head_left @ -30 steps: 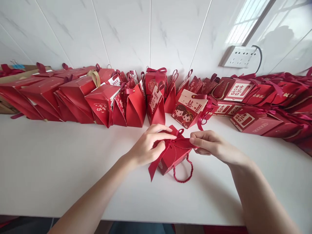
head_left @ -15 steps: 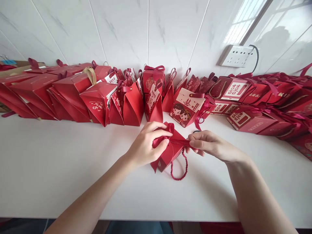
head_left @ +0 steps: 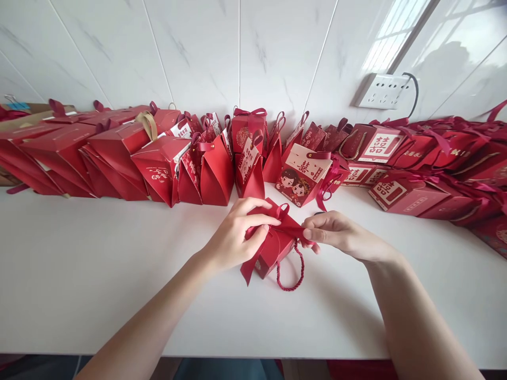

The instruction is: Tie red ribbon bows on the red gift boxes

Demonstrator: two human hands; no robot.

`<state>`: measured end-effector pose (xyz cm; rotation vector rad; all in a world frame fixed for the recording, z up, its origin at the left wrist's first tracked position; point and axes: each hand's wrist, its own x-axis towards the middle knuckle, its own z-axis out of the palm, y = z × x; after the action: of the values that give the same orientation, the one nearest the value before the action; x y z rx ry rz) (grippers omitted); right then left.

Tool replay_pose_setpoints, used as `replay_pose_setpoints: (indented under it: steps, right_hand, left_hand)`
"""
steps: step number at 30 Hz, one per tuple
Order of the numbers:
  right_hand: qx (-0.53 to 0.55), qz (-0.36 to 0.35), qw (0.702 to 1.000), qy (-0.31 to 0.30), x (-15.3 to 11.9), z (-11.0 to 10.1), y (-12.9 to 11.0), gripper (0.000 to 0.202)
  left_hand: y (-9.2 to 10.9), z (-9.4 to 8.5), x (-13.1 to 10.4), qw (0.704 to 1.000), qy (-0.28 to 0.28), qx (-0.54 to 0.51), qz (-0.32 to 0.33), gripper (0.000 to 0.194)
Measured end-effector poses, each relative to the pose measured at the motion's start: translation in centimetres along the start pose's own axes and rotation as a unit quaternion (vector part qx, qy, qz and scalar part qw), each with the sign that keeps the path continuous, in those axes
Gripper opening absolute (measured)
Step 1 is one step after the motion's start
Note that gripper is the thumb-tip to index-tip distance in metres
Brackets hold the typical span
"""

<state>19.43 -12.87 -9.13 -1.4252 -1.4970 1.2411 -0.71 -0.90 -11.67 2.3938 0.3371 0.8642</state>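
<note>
A small red gift box [head_left: 271, 253] sits on the white table in front of me, with a red ribbon bow [head_left: 282, 211] on top. From its right side a twisted red cord handle [head_left: 303, 269] loops down onto the table. My left hand [head_left: 241, 232] rests over the bow's left part, its thumb and fingers around the ribbon there, partly hiding it. Between the thumb and fingers of my right hand [head_left: 336, 235] the ribbon's right-hand part is pinched and stretched sideways. One ribbon tail [head_left: 248, 269] hangs over the box's left front.
Red gift boxes [head_left: 114, 153] line the wall at the left and several more boxes [head_left: 407, 195] are stacked at the right. A box with a cartoon couple [head_left: 303, 177] stands just behind the one I handle. A white power strip [head_left: 384, 91] is on the tiled wall.
The ribbon tail at the left front hangs further out and lower. The upper loop looks smaller and has shifted slightly right. My right hand has moved a little left, still pinching the ribbon.
</note>
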Motion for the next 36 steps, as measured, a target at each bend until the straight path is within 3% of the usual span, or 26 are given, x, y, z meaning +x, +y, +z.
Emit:
replay_pose_setpoints:
  steps: [10,23,33,36]
  right_hand:
    - [-0.002,-0.004,1.0,0.012,0.1,0.4,-0.1,0.039]
    - [-0.028,0.014,0.999,0.007,0.2,0.4,0.1,0.036]
    - [-0.071,0.024,0.997,-0.034,-0.6,-0.7,-0.3,0.034]
    - [-0.021,0.04,0.991,-0.127,-1.1,-0.5,-0.6,0.046]
  left_hand:
    - [0.5,0.0,0.2,0.995,0.024,-0.03,-0.092,0.012]
    - [1.0,0.1,0.4,0.993,0.033,-0.018,-0.111,0.013]
    - [0.8,0.1,0.4,0.992,0.033,-0.027,-0.118,0.012]
    - [0.8,0.1,0.3,0.991,0.041,-0.03,-0.122,0.012]
